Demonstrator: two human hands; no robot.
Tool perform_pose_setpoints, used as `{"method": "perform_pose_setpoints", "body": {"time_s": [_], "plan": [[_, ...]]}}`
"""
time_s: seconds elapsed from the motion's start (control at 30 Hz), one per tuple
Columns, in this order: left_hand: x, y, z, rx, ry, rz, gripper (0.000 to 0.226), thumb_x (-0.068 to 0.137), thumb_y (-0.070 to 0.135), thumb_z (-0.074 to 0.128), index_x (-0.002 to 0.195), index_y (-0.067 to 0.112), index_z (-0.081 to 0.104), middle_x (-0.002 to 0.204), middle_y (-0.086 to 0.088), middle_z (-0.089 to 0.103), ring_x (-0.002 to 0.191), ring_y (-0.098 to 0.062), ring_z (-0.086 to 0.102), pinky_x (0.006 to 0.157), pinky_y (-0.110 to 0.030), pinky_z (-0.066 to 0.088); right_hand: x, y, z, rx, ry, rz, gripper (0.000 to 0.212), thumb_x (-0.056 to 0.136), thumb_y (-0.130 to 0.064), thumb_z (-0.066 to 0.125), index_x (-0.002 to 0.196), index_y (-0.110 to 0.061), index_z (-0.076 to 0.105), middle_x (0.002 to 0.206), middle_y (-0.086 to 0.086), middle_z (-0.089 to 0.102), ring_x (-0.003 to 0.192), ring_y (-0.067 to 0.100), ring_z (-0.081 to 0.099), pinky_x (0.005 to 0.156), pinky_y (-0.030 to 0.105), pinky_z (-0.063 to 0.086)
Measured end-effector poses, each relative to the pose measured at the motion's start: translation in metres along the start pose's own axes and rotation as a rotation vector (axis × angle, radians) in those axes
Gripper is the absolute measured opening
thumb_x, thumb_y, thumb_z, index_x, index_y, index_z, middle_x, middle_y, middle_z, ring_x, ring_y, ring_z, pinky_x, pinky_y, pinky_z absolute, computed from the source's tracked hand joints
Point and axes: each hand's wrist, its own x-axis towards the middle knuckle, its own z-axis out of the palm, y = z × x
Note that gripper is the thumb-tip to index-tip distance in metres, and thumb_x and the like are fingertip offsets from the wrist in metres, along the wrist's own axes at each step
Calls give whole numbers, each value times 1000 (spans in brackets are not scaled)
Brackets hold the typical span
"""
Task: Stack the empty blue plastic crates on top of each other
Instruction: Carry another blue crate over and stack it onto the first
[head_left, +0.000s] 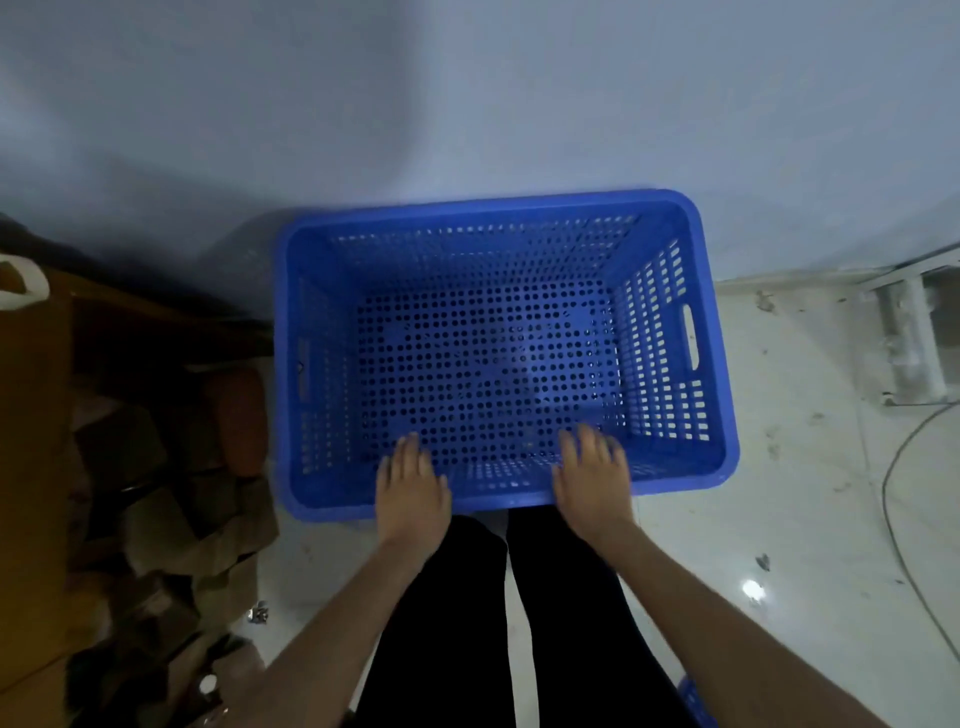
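Left hand: the left hand (410, 483) lies flat over the near rim of the crate, fingers spread and reaching inside, not curled shut on anything.
Right hand: the right hand (592, 478) lies the same way on the same rim, further right, fingers loose and apart.
Crate: the blue crate (670, 218) sits open side up, straight ahead of the person, its far side close to the wall. Both hands touch its near edge. It is empty and full of little holes.
How many: one whole crate. A small blue corner (693, 699) peeks in at the bottom right; I cannot tell what it is. Two hands, two bare arms.
Left side: a pile of brown cardboard boxes (156, 467), dark and messy.
Floor: white shiny floor (779, 467) with dirty spots, and a thin cable (893, 499) on the right.
Wall: plain pale wall (467, 93) behind.
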Motion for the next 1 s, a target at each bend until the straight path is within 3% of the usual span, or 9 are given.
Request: {"method": "perform_pose_setpoints", "body": {"time_s": [0.1,0.2,0.27,0.37,0.43,0.53,0.6,0.73,1.0], "plan": [[6,45,15,57,-39,112,48,100,31,27,140,8,39,153,-9,36,140,-24,35,113,-36,30,4,-57,11,41,-32,-136,22,80,-28,57,93,-13,66,87,8,69,77,26,68,72,38,55],[13,51,25,80,-42,85,36,98,29,30,119,11,52,124,-7,58,111,-25,58,87,-36,45,8,-68,22,88,-7,-150,32,77,-28,35,75,-14,63,63,3,65,54,21,63,47,28,48],[18,51,29,114,-55,81,33,98,29,30,114,11,53,115,-6,60,101,-25,60,76,-36,47,7,-68,23,81,24,-130,27,75,-27,38,72,-16,62,60,-1,63,53,19,61,39,25,41],[21,44,30,132,-85,137,34,99,32,30,112,12,53,112,-6,59,97,-25,60,72,-37,47,7,-65,23,89,-7,-157,12,74,-24,53,74,-15,62,63,0,65,58,20,63,38,27,42],[23,20,27,161,-68,214,38,97,34,23,107,13,54,106,-4,61,89,-23,61,66,-34,43,8,-44,27,72,-32,-202,15,79,-26,55,80,-14,64,71,3,66,63,23,63,40,29,40],[29,-50,18,148,-36,305,55,91,36,8,103,12,56,97,-2,60,81,-21,58,63,-29,40,12,22,23,33,-43,-221,36,89,-37,36,85,-16,66,78,2,64,65,22,61,44,25,33],[33,-101,14,102,3,343,61,86,40,7,95,11,60,84,-1,59,69,-18,53,55,-28,39,15,74,19,3,-60,-226,46,89,-42,27,81,-17,65,76,2,62,67,23,61,46,26,39],[42,-159,10,124,89,504,40,92,35,25,77,16,57,66,1,55,52,-15,47,48,-29,45,21,143,14,1,-100,-234,49,87,-47,25,76,-19,64,75,-2,62,66,18,60,52,33,52],[45,-164,14,239,62,566,26,92,33,36,77,24,56,67,6,56,53,-12,52,43,-24,37,24,152,19,2,-52,-286,40,86,-43,32,75,-21,63,73,-4,62,62,15,59,49,32,52]]}}
